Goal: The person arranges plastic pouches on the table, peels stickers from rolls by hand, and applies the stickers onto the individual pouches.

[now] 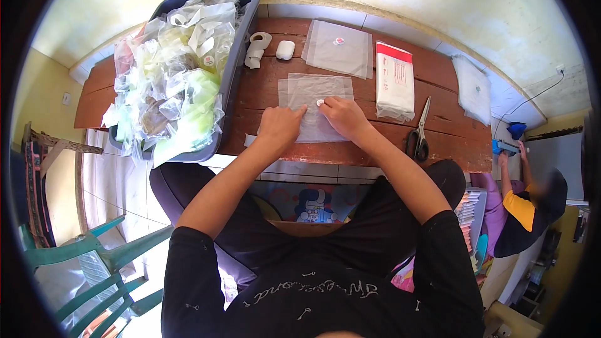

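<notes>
A clear plastic bag (313,128) lies flat on the brown wooden table in front of me. My left hand (282,124) rests at its left side, index finger stretched out on the plastic and the other fingers curled. My right hand (343,114) is over the bag's right half, its fingertips pinched on a small round white sticker (320,103). Whether the sticker touches the bag I cannot tell. Behind it lie more clear bags (328,62), with a round red-and-white sticker (339,41) on the top one.
A blue-grey tub (239,66) heaped with plastic bags stands left. Nearby are a sticker roll (255,51) and a white case (285,50). To the right lie a red-and-white packet (394,81), scissors (420,133) and more clear bags (472,91). Another person (523,206) sits beyond.
</notes>
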### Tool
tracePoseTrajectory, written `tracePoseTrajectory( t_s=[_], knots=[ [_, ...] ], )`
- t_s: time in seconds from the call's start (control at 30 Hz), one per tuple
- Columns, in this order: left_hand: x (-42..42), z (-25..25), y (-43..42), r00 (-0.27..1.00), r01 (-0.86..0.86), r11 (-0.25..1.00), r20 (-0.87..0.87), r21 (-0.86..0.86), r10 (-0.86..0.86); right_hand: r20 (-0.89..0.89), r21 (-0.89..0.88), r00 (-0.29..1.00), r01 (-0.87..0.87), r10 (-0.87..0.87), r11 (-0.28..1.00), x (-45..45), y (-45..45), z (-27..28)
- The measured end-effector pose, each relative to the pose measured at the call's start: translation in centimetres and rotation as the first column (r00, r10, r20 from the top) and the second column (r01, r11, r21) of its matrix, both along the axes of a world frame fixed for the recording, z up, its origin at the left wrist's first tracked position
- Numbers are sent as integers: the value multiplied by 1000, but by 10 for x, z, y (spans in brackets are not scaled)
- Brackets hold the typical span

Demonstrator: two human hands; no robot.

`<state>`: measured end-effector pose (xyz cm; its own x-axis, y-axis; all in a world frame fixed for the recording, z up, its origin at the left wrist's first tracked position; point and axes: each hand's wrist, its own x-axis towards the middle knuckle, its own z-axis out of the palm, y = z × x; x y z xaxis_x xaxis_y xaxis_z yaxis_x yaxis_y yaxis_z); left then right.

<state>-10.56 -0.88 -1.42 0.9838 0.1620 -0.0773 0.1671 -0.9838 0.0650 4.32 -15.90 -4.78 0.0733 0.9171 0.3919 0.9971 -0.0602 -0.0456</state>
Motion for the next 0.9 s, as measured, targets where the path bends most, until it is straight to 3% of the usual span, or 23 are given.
tracePoseTrajectory(
  t_s=[0.5,0.8,0.9],
  knots=[
    [1,2,-2,999,-13,1000,-29,-12,13,-65,-223,997,36,-52,974,10,11,12],
    [1,4,-2,1000,-21,999,-13,-27,21,-42,-278,997,50,-64,959,1,8,17],
    [-1,5,-2,1000,-18,1000,0,-21,18,-80,-216,993,69,-89,974,-2,3,11]
  ],
)
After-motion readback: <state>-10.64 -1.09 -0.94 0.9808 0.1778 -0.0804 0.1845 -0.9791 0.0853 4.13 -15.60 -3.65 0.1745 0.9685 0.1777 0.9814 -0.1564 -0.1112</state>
